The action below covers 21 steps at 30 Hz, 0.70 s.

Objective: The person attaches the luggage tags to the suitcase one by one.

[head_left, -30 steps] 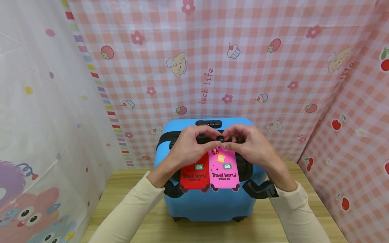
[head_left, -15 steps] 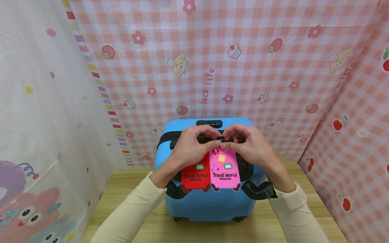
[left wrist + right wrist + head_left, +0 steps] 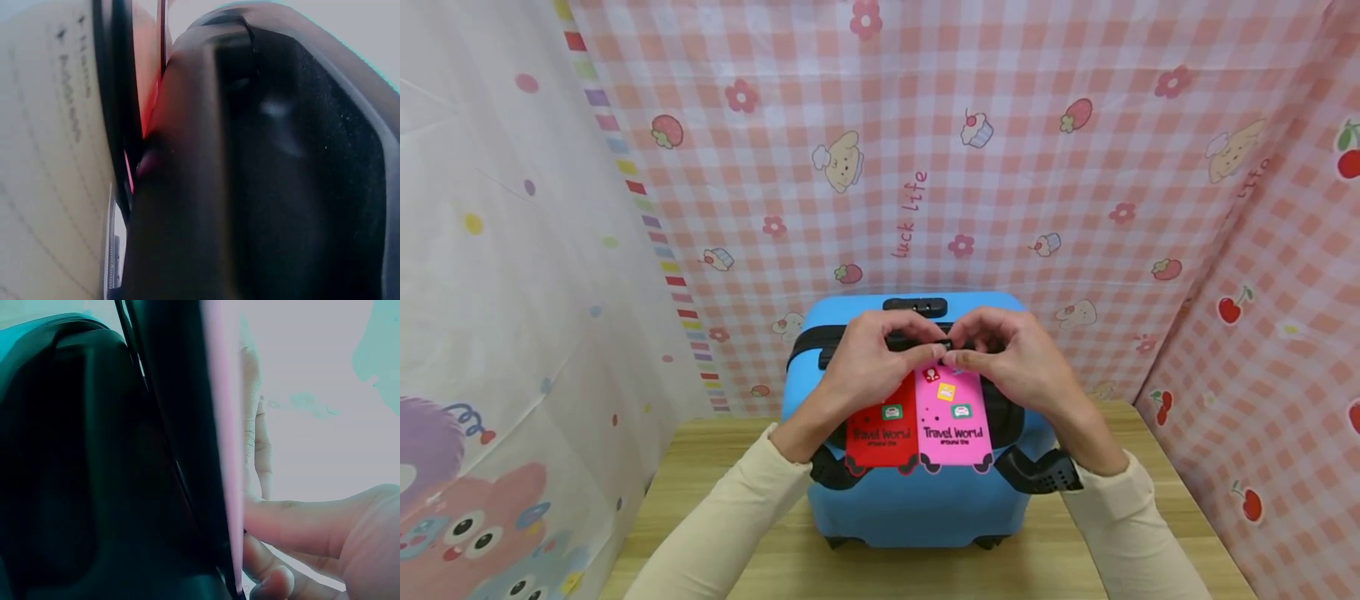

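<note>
A pink luggage tag and a red luggage tag hang side by side against the upper part of a blue suitcase. My left hand and my right hand meet fingertip to fingertip above the pink tag. Between them they pinch a small black strap end, mostly covered by the fingers. In the right wrist view the right thumb lies close by the pink tag's edge. The left wrist view shows a lined card beside the suitcase's black handle.
The suitcase stands on a wooden table. On its top are a black combination lock and a black band. A pink checked cloth hangs close behind, with cloth on both sides too. Black wrist mounts hang by the forearms.
The black strap end between the fingertips shows a little less than before, as the fingers shift slightly. The tags and suitcase stay in place.
</note>
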Tool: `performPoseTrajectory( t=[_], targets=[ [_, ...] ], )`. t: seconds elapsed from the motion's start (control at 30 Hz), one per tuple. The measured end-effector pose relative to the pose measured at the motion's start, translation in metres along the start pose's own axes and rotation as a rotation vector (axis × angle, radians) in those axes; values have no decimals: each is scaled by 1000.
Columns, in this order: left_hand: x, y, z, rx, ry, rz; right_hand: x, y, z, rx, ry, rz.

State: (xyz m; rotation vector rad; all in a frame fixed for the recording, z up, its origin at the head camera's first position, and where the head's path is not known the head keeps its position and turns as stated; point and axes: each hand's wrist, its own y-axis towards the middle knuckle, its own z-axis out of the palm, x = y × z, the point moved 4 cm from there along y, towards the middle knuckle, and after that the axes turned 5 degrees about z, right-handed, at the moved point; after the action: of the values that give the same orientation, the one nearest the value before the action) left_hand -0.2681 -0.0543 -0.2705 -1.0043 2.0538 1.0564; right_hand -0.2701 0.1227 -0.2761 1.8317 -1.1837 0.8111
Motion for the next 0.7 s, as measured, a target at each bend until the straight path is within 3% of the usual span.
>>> performPoseTrajectory(
  t=[0.37,0.57,0.7],
  targets=[
    [-1,0,-1,-12,28,5,1,-1,0,15,-10,13],
    [-4,-5,-5,-64,154,100,3,-1,0,17,-18,18],
    [-5,-12,-13,-115,264,170,3,-7,-5,-22,-38,5]
  ],
)
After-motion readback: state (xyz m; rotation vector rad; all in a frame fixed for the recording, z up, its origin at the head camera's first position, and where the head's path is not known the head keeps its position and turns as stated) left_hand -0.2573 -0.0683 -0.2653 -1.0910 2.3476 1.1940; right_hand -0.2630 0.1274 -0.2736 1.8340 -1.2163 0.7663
